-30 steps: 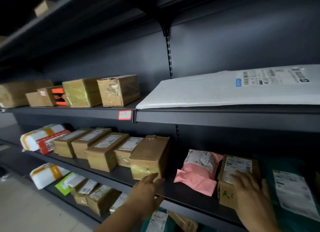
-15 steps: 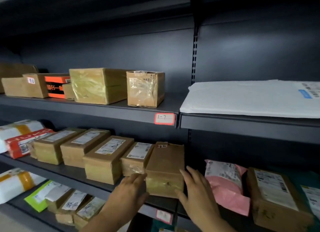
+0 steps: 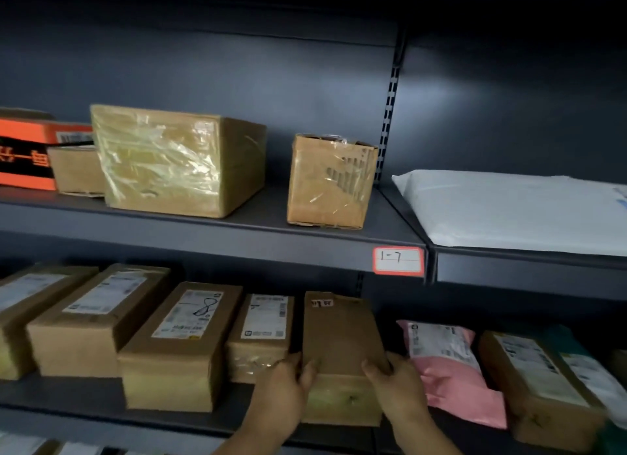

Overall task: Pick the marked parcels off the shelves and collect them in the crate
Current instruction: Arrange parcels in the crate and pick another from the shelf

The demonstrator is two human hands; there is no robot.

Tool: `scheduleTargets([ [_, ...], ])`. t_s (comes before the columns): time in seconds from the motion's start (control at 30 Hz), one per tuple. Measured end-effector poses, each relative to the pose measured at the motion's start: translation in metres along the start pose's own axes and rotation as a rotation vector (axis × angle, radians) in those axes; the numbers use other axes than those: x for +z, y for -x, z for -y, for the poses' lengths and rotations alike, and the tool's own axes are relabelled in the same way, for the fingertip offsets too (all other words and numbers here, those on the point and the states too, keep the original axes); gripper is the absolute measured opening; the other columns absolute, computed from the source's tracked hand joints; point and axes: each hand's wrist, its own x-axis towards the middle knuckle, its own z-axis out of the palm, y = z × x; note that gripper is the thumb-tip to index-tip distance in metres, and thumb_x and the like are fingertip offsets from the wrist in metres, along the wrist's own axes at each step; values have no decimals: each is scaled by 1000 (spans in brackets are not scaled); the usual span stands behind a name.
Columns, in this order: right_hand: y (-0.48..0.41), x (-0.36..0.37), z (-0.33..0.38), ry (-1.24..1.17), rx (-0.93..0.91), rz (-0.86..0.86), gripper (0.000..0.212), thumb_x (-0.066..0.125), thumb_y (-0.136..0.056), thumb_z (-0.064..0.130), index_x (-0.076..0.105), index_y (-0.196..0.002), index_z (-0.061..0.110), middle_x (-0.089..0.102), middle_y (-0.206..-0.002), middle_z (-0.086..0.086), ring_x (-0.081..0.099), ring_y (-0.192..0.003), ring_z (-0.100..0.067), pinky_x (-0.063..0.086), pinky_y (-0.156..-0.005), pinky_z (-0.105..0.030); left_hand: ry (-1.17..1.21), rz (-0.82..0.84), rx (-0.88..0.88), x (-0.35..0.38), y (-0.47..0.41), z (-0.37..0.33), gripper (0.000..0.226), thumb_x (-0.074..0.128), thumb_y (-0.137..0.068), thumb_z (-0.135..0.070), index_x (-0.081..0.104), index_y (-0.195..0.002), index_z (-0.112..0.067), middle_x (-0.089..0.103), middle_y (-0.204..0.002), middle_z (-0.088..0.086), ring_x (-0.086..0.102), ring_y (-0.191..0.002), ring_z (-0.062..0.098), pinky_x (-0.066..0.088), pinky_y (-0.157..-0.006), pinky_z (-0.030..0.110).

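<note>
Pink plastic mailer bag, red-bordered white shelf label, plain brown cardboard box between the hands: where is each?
Pink plastic mailer bag [image 3: 458,386], head view, its pink lower half.
Red-bordered white shelf label [image 3: 398,261], head view, its centre.
Plain brown cardboard box [image 3: 341,339], head view, its bare top.

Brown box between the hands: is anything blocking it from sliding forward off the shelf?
Nothing visible does. The left hand and right hand grip the sides of the brown box; a labelled box and pink mailer only flank it. No crate is in view.

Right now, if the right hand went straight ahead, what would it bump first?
The right hand grips the plain brown box; past it looks free beside the pink bag, but depth is unclear.
</note>
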Motion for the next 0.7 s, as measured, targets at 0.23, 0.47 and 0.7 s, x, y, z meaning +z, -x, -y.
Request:
scheduleTargets([
  [0.23,14,-5,-20,-111,22,-53,26,72,-78,10,63,-100,20,66,-93,-1,61,-90,-20,46,-88,-27,107,127,-37,0,3,8,33,50,-93,-42,57,-121,-25,65,-113,-9,59,-104,6,44,-96,23],
  [0.47,8,7,-60,-225,-77,-115,47,79,-67,8,60,-95,41,67,-108,-1,66,-95,-21,50,-95,-46,150,95,18,2,17,8,11,56,-93,-28,57,-104,-29,66,-102,-13,60,-95,-2,45,-87,12],
  [0.7,58,-19,-18,-200,-292,-212,39,72,-76,8,65,-107,29,57,-103,7,61,-86,-9,48,-88,-32,244,-76,24,-2,39,-12,18,40,-100,-29,45,-117,-29,60,-110,-10,55,-97,1,41,-77,14],
])
